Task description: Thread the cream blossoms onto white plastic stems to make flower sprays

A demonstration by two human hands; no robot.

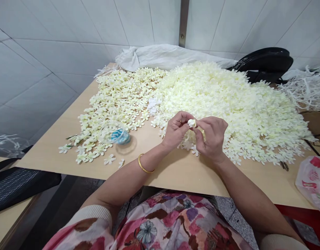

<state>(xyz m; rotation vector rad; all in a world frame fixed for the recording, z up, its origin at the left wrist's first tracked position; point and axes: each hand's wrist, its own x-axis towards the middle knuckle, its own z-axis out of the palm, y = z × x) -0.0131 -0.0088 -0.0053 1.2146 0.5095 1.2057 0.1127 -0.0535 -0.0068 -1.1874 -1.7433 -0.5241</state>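
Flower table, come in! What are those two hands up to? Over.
Left hand and right hand both pinching one small white flower. Flower pile beyond the hands. Cup with blue stuff to the left, clear of both.

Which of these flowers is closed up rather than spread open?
The bunched-up flower held between the left hand and right hand. Its petals are gathered, while the scattered flowers and heaped flowers on the table show spread petals.
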